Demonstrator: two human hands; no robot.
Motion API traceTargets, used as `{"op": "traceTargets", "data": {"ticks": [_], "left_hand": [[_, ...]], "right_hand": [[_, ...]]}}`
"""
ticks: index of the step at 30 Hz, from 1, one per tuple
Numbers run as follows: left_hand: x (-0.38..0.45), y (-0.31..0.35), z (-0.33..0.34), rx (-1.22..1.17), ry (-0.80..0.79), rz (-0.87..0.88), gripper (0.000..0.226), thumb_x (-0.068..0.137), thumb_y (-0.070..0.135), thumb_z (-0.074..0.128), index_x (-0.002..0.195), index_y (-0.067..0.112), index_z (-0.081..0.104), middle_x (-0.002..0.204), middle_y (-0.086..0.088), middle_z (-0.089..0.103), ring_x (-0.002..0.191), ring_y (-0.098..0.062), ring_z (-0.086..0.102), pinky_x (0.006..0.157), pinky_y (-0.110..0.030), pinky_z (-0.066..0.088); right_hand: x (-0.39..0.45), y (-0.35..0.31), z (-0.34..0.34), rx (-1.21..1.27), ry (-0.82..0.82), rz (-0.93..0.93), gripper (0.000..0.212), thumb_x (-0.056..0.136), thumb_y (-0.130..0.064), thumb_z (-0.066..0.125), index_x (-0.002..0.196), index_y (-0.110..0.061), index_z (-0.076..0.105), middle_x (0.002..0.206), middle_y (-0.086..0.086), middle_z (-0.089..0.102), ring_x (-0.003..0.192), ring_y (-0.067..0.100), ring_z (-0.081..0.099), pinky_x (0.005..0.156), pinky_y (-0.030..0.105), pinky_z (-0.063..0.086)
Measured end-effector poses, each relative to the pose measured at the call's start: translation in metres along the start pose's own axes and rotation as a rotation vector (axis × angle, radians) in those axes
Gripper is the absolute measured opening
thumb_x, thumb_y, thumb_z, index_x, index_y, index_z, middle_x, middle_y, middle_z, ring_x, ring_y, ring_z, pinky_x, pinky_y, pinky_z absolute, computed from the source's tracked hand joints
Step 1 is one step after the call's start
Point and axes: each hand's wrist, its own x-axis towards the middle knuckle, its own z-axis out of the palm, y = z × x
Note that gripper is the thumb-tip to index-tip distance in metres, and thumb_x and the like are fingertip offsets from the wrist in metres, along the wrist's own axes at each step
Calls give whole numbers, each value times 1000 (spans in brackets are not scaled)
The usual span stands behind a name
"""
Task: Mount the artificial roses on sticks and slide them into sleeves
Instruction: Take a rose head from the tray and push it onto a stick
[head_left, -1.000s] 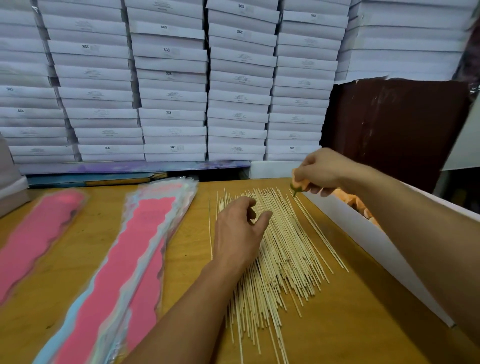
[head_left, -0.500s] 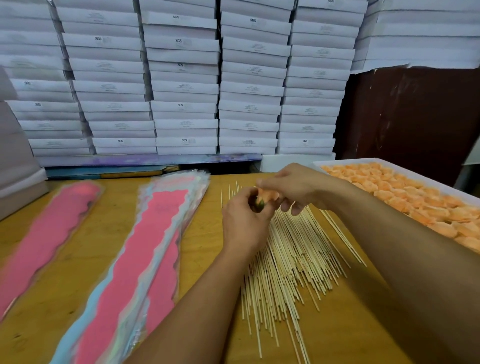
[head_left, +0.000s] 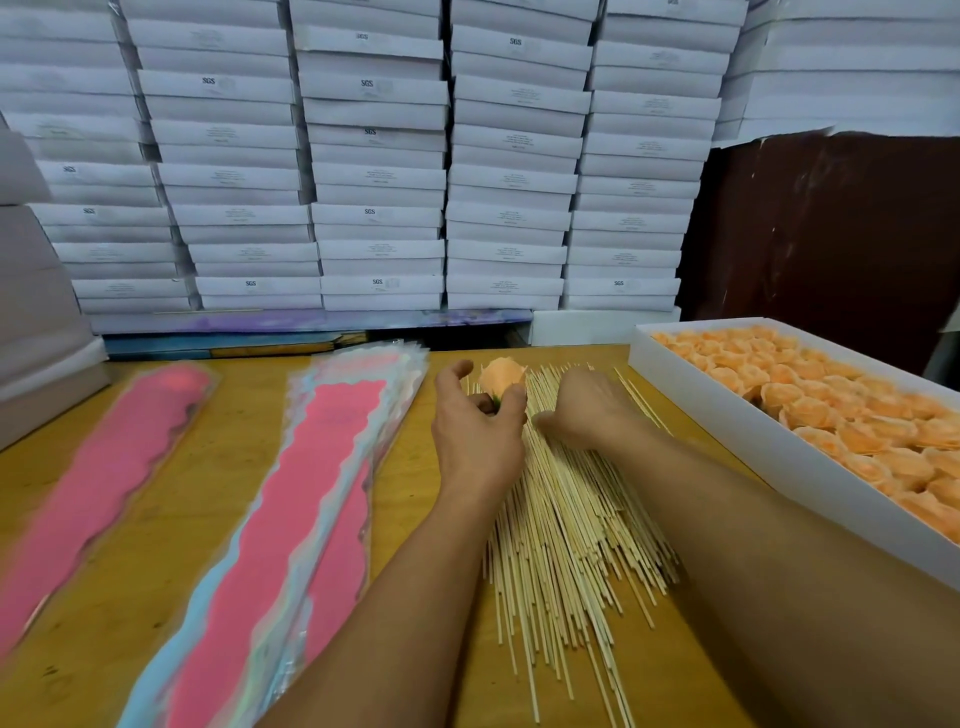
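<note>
My left hand (head_left: 475, 431) is pinching a peach rose (head_left: 501, 378) by its green base, bloom pointing up and toward the table's far edge, soft layered paper-looking petals. Right hand (head_left: 587, 410) rests fingers-down on the pile of sticks (head_left: 566, 525), can't tell if it's actually got one; they fan out with long axes running near edge to far edge, between the pink sleeves (head_left: 291, 499) and the white tray (head_left: 737, 431) of roses.

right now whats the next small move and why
Probably pinch one stick from the pile of sticks with the right hand: the left hand already holds a rose with no stick in it, and the right hand rests on the pile.
</note>
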Motion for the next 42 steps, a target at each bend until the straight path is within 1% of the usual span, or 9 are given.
{"op": "traceTargets", "data": {"ticks": [3,7,12,18,23,29,32,37,42], "left_hand": [[1,0,-2,-43,14,-18,44,88,28,68,122,34,41,92,-9,69,84,-25,71,85,-51,56],[1,1,-3,-88,29,-22,40,91,23,68,121,32,41,87,-3,69,73,-16,73,80,-47,59],[2,1,-3,-94,28,-25,38,92,22,67,119,32,42,85,-1,69,70,-12,72,78,-44,60],[2,-1,-5,-110,28,-29,37,91,23,69,117,36,46,85,-2,69,68,-12,73,70,-38,60],[2,4,-6,-196,21,-67,30,94,21,65,116,36,51,94,-11,70,62,-12,71,55,-25,55],[4,15,-7,-567,18,-282,25,100,7,54,117,25,56,89,-21,68,59,-18,65,50,-24,51],[6,19,-9,-689,-11,-371,29,101,8,51,127,22,53,90,-24,68,60,-19,64,52,-24,51],[11,25,-19,-834,-49,-449,32,99,14,58,130,7,57,97,-25,68,59,-17,66,50,-20,52],[15,29,-22,-961,-20,-478,48,95,16,63,137,-5,51,93,-20,68,57,-13,67,48,-18,52]], "right_hand": [[3,-5,3,-5,20,-3,40,87,-32,76,75,-16,42,78,1,46,81,25,51,62,31,36],[6,-9,6,-21,53,10,35,89,-16,68,69,-19,40,73,1,45,70,22,48,49,29,29],[6,-11,6,26,50,34,33,87,-15,67,68,-20,40,70,1,44,74,26,54,51,28,35],[6,-2,0,228,-22,172,14,85,-7,57,72,-6,61,53,8,63,28,15,54,35,15,35],[3,9,-8,531,-34,194,14,86,-15,62,78,-4,64,50,7,63,36,17,54,45,22,41],[-27,11,-21,1005,-274,16,16,88,-1,47,100,-6,57,52,5,58,38,14,42,33,21,30],[-41,7,-25,1047,-291,-24,14,90,-5,42,99,-7,52,46,3,50,37,15,35,32,18,21],[-59,-5,-25,936,-233,-149,24,107,-33,36,104,-24,59,46,-4,44,36,12,33,37,21,21],[-77,-15,-32,1114,-240,-288,31,105,-18,40,95,-12,69,49,3,54,35,10,39,33,18,28]]}}
